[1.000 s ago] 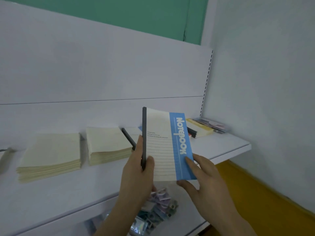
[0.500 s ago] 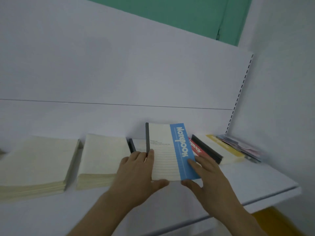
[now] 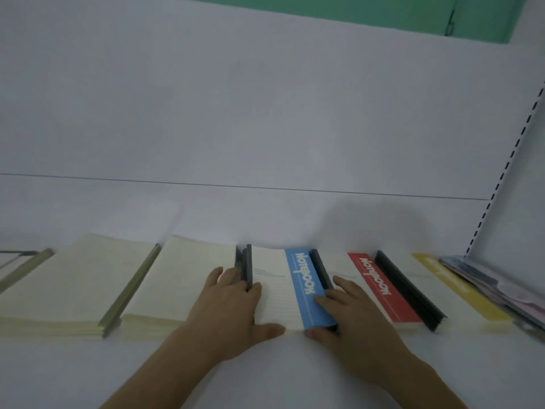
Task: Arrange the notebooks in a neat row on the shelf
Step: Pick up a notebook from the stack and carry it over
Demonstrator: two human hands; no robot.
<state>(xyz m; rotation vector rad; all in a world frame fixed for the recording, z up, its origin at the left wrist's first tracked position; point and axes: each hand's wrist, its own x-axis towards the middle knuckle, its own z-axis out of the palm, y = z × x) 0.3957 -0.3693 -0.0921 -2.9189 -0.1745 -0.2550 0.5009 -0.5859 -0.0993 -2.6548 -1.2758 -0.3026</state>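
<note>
Nearest you, both forearms reach in over the white shelf [image 3: 265, 388]. Your left hand [image 3: 227, 314] lies flat with fingers straight, its fingertips against the dark spine at the left edge of the blue notebook [image 3: 283, 290] and its thumb stretched along the notebook's near edge. Your right hand [image 3: 351, 320] is spread too, fingers lying on the blue strip and on the cover beside it, thumb at the near right corner. Neither hand curls round the book; both press on it.

The blue notebook lies flat on the shelf, spine to the left, on top of a low stack. Just right of it, partly overlapping, sits the red notebook [image 3: 380, 287], and past its dark spines the yellow notebook [image 3: 454, 287]. At the far right lie some thin packets [image 3: 501, 287], too blurred to tell apart.

Left of the blue notebook, touching it, is a cream stack [image 3: 182, 281], then a second cream stack [image 3: 73, 284] just beside that, each with an olive spine on its right.

Behind the row rises the white back panel [image 3: 265, 113], and above it a green wall [image 3: 383, 10].
</note>
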